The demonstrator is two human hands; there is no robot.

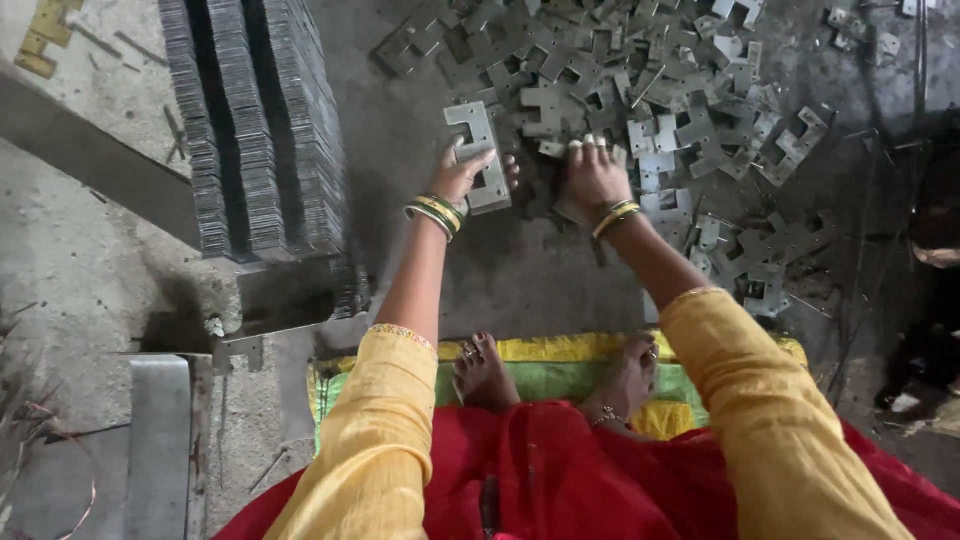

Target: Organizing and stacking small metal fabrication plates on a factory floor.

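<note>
On floor: left hand [470, 172] grips one plate [480, 155]; right hand [592, 180] seemingly open on loose pile [660, 90]; stacked rows [255, 120] done, most unsorted.

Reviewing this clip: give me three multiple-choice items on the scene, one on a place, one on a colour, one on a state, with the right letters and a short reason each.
1. Where do the neatly stacked plates stand relative to the loose pile?
A. To its left
B. To its right
C. On top of it

2. What colour are the sleeves?
A. Blue
B. Yellow
C. White

3. What is the left hand doing?
A. Resting empty on the mat
B. Gripping a flat metal plate
C. Holding a hammer

Answers:
1 A: the stacks fill the upper left, the loose pile the upper right.
2 B: both forearms are in yellow cloth.
3 B: its fingers close around a metal plate with a cut-out.
</note>
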